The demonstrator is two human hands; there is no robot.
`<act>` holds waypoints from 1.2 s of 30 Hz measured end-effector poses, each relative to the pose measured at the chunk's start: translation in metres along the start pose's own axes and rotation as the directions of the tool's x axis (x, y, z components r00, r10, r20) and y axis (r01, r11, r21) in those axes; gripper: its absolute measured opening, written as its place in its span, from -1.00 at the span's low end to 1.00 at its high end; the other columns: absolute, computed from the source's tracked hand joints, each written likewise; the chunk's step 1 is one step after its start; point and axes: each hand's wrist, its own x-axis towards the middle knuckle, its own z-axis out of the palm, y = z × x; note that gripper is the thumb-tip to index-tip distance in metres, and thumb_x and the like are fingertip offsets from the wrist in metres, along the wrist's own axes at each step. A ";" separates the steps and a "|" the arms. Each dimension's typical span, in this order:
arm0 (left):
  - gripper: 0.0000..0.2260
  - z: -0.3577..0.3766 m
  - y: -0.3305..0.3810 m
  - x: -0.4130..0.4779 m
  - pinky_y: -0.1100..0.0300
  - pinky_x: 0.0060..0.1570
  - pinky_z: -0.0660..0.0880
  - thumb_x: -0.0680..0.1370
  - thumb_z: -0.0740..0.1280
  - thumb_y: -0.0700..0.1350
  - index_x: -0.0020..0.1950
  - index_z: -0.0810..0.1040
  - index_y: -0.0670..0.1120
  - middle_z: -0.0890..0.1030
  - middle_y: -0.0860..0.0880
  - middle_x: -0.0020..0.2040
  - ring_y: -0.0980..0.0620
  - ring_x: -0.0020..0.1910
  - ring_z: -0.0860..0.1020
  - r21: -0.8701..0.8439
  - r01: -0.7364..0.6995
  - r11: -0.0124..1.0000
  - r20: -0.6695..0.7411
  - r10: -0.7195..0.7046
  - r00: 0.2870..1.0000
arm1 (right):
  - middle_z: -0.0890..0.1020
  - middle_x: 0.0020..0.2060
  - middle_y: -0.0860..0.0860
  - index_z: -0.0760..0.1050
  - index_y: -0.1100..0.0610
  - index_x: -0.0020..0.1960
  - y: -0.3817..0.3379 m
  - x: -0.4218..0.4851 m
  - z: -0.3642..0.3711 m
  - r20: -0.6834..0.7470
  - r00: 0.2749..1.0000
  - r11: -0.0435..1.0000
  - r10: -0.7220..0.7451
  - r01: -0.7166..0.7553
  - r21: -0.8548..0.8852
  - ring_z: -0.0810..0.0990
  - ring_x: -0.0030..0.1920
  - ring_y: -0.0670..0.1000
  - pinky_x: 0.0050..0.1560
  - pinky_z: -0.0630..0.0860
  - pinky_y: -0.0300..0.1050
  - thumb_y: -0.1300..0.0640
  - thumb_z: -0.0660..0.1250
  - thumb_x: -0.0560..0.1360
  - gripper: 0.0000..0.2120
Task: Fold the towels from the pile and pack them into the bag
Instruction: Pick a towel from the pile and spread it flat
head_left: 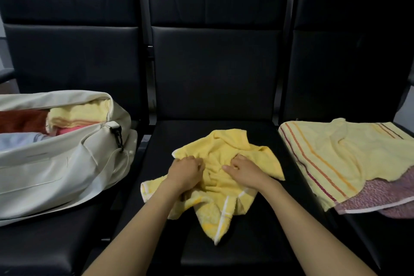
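A crumpled yellow towel point(228, 148) lies on the middle black seat point(224, 253). My left hand point(184, 171) and my right hand point(244, 169) both sit on its middle, fingers curled into the bunched cloth. On the left seat an open cream bag point(56, 170) holds folded towels: a pale yellow one point(76, 114), a dark red one, a pink one and a light blue one. On the right seat lies the pile: a pale yellow striped towel point(340, 154) spread over a pink-purple patterned towel point(380, 195).
Three black padded seats stand in a row with tall backrests point(215, 51). Narrow gaps with metal frame parts separate the seats. The bag's black buckle point(117, 134) hangs at its right end, close to the middle seat.
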 end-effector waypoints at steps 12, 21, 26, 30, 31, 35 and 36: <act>-0.54 0.008 -0.001 0.014 -0.06 0.50 0.02 0.65 0.06 -0.10 0.55 0.10 0.06 0.03 -0.01 0.58 -0.08 0.55 -0.02 0.034 -0.114 0.993 0.116 0.109 0.987 | 0.04 0.50 0.12 0.00 -0.03 0.54 0.003 0.003 -0.004 -0.271 0.962 0.903 0.043 -0.154 -0.402 0.00 0.50 0.16 0.49 0.03 0.12 0.27 0.18 0.55 -0.35; -0.85 -0.011 0.027 0.015 0.16 -0.15 0.39 0.61 0.19 -0.10 0.07 0.52 -0.10 0.55 -0.02 0.05 0.00 -0.08 0.49 0.073 0.182 0.981 -0.036 -0.179 0.983 | 0.48 0.18 0.06 0.45 0.13 0.19 0.024 0.007 -0.010 -0.286 0.953 0.919 0.101 -0.200 -0.340 0.45 0.19 0.07 0.31 0.34 0.05 0.01 0.09 0.63 -0.72; -0.62 -0.002 0.009 0.021 0.06 0.36 0.28 0.64 0.17 -0.03 0.46 0.32 0.01 0.27 0.03 0.47 -0.04 0.43 0.25 -0.142 -0.194 0.971 -0.003 0.196 0.981 | 0.47 -0.22 0.02 0.43 0.12 -0.24 0.021 0.002 -0.014 -0.241 0.963 0.983 0.118 -0.147 -0.106 0.46 -0.23 -0.02 -0.15 0.45 -0.08 -0.13 0.10 0.61 -0.60; -0.50 0.010 0.009 0.022 -0.13 0.45 0.00 0.65 -0.05 0.16 0.57 0.03 0.06 0.06 -0.05 0.57 -0.16 0.53 0.01 0.111 0.062 0.992 0.183 -0.082 0.980 | 0.52 -0.03 0.02 0.46 0.02 -0.02 0.016 -0.003 -0.019 -0.050 0.995 0.960 0.086 -0.097 -0.264 0.53 -0.07 0.01 -0.07 0.47 -0.10 -0.16 0.22 0.54 -0.75; -0.48 0.010 0.006 0.023 -0.19 0.44 -0.03 0.64 -0.08 0.18 0.57 0.02 0.04 0.07 -0.11 0.56 -0.20 0.52 0.00 0.139 0.172 0.975 0.159 -0.193 0.968 | 0.50 0.10 0.03 0.45 0.00 0.14 0.015 -0.003 -0.019 -0.009 0.997 0.947 0.070 -0.070 -0.315 0.52 0.07 0.03 0.06 0.46 -0.07 -0.15 0.21 0.56 -0.72; -0.29 0.008 -0.016 0.025 -0.23 0.45 -0.22 0.60 -0.20 0.29 0.57 -0.09 -0.19 -0.06 -0.20 0.57 -0.17 0.55 -0.12 -0.020 0.480 0.877 0.104 -0.476 0.873 | 0.13 0.53 0.02 0.10 0.00 0.54 0.017 -0.004 -0.018 0.041 0.994 0.898 0.106 -0.077 -0.433 0.02 0.53 0.06 0.48 -0.04 0.24 -0.17 -0.01 0.63 -0.47; -0.29 0.009 -0.018 0.025 -0.22 0.46 -0.22 0.60 -0.18 0.28 0.57 -0.07 -0.20 -0.05 -0.20 0.57 -0.17 0.55 -0.12 -0.049 0.474 0.879 0.082 -0.469 0.879 | 0.04 0.55 0.00 0.04 -0.01 0.56 0.021 -0.004 -0.017 0.048 0.990 0.893 0.135 -0.101 -0.439 -0.07 0.55 0.06 0.47 -0.12 0.28 -0.16 -0.05 0.64 -0.47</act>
